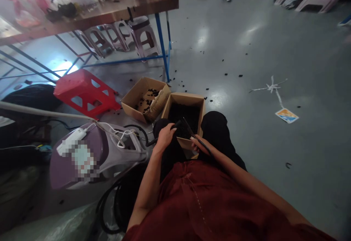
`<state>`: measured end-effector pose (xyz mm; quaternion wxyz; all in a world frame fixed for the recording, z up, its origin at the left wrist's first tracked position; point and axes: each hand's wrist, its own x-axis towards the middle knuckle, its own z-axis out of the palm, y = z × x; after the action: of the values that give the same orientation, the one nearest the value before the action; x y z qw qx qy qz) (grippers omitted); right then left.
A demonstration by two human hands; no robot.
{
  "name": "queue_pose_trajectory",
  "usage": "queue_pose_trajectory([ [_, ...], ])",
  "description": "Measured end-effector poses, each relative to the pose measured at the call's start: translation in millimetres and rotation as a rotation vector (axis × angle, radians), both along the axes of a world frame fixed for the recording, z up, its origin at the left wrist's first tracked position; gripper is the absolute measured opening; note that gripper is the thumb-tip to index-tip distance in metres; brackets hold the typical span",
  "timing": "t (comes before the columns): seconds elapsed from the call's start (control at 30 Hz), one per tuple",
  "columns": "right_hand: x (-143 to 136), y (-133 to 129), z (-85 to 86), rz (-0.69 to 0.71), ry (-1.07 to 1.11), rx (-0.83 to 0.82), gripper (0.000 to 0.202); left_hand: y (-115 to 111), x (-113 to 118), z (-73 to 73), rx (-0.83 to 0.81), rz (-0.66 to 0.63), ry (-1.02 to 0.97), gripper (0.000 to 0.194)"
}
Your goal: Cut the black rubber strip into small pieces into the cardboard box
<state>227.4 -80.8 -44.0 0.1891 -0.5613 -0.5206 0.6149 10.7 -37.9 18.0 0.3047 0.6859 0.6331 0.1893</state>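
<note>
Holding a black piece point(177, 124) in the nearly closed left hand point(164, 135), and a slim dark length point(189, 128) in the curled right hand point(199, 144), both over the near part of an open carton point(203, 117). Could jab the left fingertips if letting the thin tip swing sideways, so close by. Could tug the left hand off line by catching the black cord point(147, 137) beside the knee. Could scatter dark bits by knocking the carton. Hard to tell blade from strip on the right; impossible to see under the left palm.
</note>
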Motion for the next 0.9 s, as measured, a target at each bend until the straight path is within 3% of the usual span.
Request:
queue_pose_trajectory([
  [0.17, 5, -14, 14.4, 0.024, -0.057, 0.05, 0.043, -2, -4, -2.6, 0.114, 0.027, -0.037, 0.031],
  [0.4, 8, -20, 30.1, 0.088, -0.125, 0.1, 0.047, -6, 3, -2.8, 0.113, 0.075, 0.0, 0.031],
  [0.9, -2, -6, 27.5, 0.14, -0.174, 0.156, 0.055, -13, 18, -5.5, 0.117, -0.031, 0.072, 0.029],
])
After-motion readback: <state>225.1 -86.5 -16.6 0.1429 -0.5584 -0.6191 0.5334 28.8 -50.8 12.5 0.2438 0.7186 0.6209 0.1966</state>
